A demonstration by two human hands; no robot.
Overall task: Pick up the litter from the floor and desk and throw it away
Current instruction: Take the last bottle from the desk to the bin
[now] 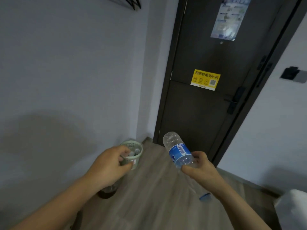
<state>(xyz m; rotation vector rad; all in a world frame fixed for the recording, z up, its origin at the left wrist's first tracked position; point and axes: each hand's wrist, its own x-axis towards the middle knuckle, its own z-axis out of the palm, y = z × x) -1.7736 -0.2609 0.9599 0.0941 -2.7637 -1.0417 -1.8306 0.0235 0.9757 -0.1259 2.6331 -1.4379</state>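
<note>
Ahead, a strip of wooden floor (157, 188) is running between the left wall (66, 72) and the right wall (274, 130) up to a dark door (207, 113), which is standing closed and carrying a yellow sticker (205, 79). A pale green bin (137, 159) is sitting in the corner where the left wall turns toward the door, leaving most of the floor open to its right. A white thing (294, 209) is crowding the lower right corner and is being cut off by the frame.

We are gripping a clear plastic bottle (178, 151) with a blue label in our right hand (199, 168), fingers and thumb wrapping its lower half, its base pointing up toward the door. The bottle is hanging to the right of the bin, apart from it.

Our left hand (108, 165) is hovering in front of the bin with fingers curled, hiding the near part of the rim. A dark rounded thing (108, 192) is showing under that hand; we cannot tell whether the hand is holding it. A small blue blur (205, 196) is showing below our right wrist, too smeared to make out.
</note>
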